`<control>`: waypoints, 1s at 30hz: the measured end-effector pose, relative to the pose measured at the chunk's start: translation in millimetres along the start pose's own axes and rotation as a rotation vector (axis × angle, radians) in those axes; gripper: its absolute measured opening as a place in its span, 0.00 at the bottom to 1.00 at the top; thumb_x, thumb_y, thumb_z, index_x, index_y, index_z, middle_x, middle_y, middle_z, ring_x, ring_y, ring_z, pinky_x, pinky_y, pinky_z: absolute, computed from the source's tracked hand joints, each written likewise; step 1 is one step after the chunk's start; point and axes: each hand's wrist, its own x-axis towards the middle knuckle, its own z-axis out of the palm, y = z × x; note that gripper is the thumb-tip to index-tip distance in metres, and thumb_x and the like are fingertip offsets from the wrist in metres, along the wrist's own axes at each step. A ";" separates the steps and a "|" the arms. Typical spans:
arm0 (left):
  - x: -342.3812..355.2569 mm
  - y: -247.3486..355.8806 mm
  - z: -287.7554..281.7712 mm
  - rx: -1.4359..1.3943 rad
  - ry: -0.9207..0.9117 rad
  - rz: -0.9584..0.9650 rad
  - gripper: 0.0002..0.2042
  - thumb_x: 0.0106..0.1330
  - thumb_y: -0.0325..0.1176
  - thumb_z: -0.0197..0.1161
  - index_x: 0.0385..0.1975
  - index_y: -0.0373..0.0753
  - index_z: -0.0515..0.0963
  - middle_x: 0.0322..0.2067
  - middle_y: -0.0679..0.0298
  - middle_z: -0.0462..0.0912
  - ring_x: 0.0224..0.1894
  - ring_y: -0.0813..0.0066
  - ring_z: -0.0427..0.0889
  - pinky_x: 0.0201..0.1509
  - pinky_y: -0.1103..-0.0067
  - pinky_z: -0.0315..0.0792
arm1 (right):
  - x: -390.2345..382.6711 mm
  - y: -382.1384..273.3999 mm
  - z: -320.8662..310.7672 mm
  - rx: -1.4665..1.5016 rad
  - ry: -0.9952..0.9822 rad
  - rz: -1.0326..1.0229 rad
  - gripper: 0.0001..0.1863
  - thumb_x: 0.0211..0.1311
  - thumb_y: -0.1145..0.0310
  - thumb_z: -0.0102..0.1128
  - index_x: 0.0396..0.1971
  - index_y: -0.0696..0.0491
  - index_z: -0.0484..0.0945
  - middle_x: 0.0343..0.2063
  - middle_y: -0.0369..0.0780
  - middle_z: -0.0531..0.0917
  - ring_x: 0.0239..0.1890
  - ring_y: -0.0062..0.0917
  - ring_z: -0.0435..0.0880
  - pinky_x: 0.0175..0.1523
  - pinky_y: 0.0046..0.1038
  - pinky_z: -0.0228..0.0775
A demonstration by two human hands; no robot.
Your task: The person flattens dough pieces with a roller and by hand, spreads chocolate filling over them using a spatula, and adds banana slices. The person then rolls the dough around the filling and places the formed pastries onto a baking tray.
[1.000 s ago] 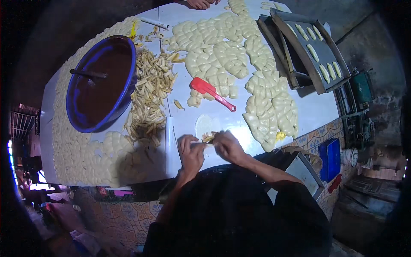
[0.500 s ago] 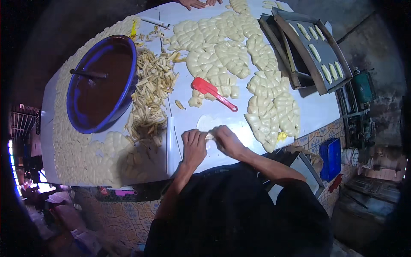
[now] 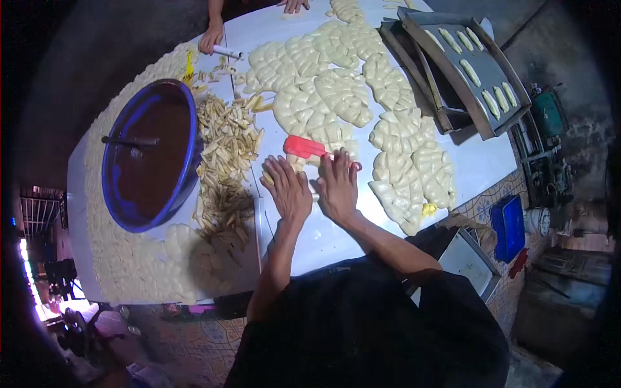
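Observation:
Both my hands lie flat on the white table with fingers stretched forward. My left hand [image 3: 288, 189] and my right hand [image 3: 338, 189] press down side by side. A pale bit of dough [image 3: 315, 196] shows in the gap between them; the rest of it is hidden under the palms. Just beyond my fingers is a red plastic scraper [image 3: 303, 147], its handle partly behind my right hand. Cut dough pieces [image 3: 309, 103] spread past it, with another dough patch [image 3: 414, 161] to the right. Left of my left hand is a heap of sliced banana-like strips [image 3: 226, 145].
A blue basin [image 3: 193, 161] of brown liquid, with a dark-handled tool [image 3: 129, 140] in it, stands on the left. Metal trays [image 3: 475, 97] at the right hold several dough rolls. A co-worker's hand [image 3: 211, 37] touches a white tube [image 3: 228, 52] at the far edge.
My hands have gone from curled fingers on the dough near the table's front to flat palms farther forward. The co-worker's hand has come to the white tube. The whole view has shifted slightly.

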 end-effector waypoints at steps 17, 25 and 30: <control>-44.9 -22.5 -18.3 -0.129 0.059 0.436 0.27 0.66 0.31 0.63 0.65 0.33 0.70 0.66 0.49 0.71 0.72 0.49 0.65 0.73 0.52 0.56 | -27.2 25.9 -24.7 0.259 0.000 -0.279 0.28 0.63 0.71 0.62 0.63 0.60 0.69 0.65 0.55 0.69 0.68 0.51 0.68 0.67 0.47 0.66; -32.9 -24.6 -32.1 -0.609 -0.074 0.198 0.24 0.62 0.23 0.65 0.61 0.36 0.75 0.41 0.53 0.85 0.45 0.53 0.82 0.49 0.66 0.77 | -9.1 15.2 -26.9 0.698 -0.215 0.054 0.13 0.61 0.78 0.59 0.44 0.56 0.86 0.41 0.52 0.86 0.41 0.44 0.85 0.50 0.38 0.76; -126.4 1.1 -75.5 -0.566 -0.238 0.296 0.24 0.59 0.22 0.66 0.58 0.36 0.79 0.47 0.53 0.85 0.52 0.50 0.78 0.59 0.62 0.72 | -84.3 43.5 -90.9 0.813 -0.587 -0.136 0.21 0.62 0.78 0.59 0.56 0.53 0.81 0.49 0.46 0.85 0.50 0.41 0.84 0.57 0.39 0.75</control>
